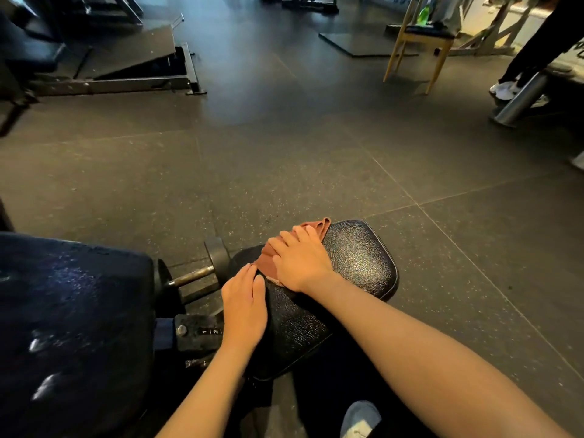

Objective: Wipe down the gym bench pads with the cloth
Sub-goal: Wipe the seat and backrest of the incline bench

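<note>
Nearest us, a grey shoe (360, 417) is showing at the bottom edge. Our left hand (245, 308) is lying flat on the near-left edge of the seat pad (357, 257), fingers straight and together, gripping nothing. Just left of it, a black bracket is carrying a scale (211, 331) marked 1 and 2. Further left, the big pad (72, 311) is filling the corner, dark and glinting in patches. Our right hand (300, 260) is pressing down on the cloth (264, 258), palm flat and fingers spread over it rather than curled round it. The cloth, reddish-brown and bunched, is lying on the seat pad's far-left part, with one end poking out past the fingertips at the pad's far edge. A steel bar (192, 276) with black discs is sitting between the two pads. Beyond, the speckled floor (284, 159) is stretching away. At the far left a ramp (132, 58) is sloping up. At the far right a wooden chair (420, 45) is holding a green bottle (425, 14), and a person (534, 52) in white shoes is standing.
</note>
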